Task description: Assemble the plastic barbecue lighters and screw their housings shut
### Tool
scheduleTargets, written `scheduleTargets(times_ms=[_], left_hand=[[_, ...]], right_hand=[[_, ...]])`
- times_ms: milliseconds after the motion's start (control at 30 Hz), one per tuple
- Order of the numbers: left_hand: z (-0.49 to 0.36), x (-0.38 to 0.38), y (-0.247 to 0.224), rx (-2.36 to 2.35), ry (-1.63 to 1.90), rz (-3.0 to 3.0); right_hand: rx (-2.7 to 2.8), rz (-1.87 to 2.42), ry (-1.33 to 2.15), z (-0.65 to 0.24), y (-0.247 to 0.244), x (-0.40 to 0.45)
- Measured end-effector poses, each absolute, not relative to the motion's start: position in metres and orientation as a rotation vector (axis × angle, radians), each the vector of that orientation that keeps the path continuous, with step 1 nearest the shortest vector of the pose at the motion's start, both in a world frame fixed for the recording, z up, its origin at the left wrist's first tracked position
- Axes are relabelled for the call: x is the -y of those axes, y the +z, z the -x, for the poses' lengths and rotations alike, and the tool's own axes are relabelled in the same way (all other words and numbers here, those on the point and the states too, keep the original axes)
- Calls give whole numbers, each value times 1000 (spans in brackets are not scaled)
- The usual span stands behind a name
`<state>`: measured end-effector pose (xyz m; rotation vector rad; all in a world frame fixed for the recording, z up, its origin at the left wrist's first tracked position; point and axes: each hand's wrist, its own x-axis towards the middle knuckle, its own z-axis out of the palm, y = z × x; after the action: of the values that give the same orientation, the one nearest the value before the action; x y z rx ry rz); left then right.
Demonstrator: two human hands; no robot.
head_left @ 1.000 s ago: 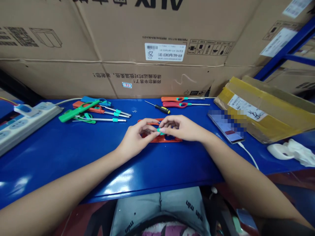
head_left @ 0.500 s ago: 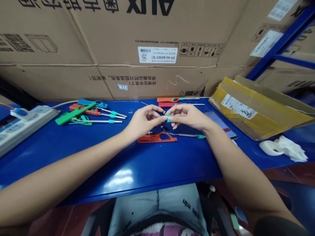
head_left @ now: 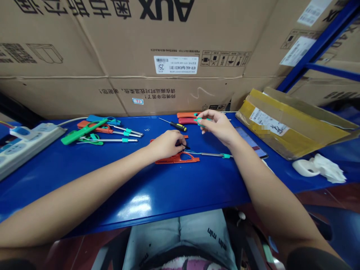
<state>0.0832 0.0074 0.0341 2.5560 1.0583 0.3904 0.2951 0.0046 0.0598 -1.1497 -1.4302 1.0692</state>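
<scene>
My right hand (head_left: pixel 216 126) pinches a small teal piece (head_left: pixel 200 121) in front of the red lighter (head_left: pixel 186 121). My left hand (head_left: pixel 168 144) is over the orange shell halves (head_left: pixel 168 160) on the tabletop (head_left: pixel 185 191), fingers curled by a small black part (head_left: pixel 186 147); whether they grip it, I cannot tell. A metal tube (head_left: pixel 211 154) lies to their right.

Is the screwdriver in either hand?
No, the screwdriver lies on the blue table, apart from the left hand and the right hand.
</scene>
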Motion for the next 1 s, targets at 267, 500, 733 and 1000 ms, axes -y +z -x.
scheduleTargets(times_ms=[267,500,733,1000], left_hand=[[-86,-15,46,-1012,419,-2563],[-72,8,60,-800,652,-2623],[-45,37,32,-829,870,-2476],[-36,41,22,-942,1064,-2248]], right_hand=[[1321,1161,1025,-299,54,-10],[1336,1149,1168,-299,56,-7],[1617,1230,1543,-295,50,1],[2019,1234,1511,-295,49,3]])
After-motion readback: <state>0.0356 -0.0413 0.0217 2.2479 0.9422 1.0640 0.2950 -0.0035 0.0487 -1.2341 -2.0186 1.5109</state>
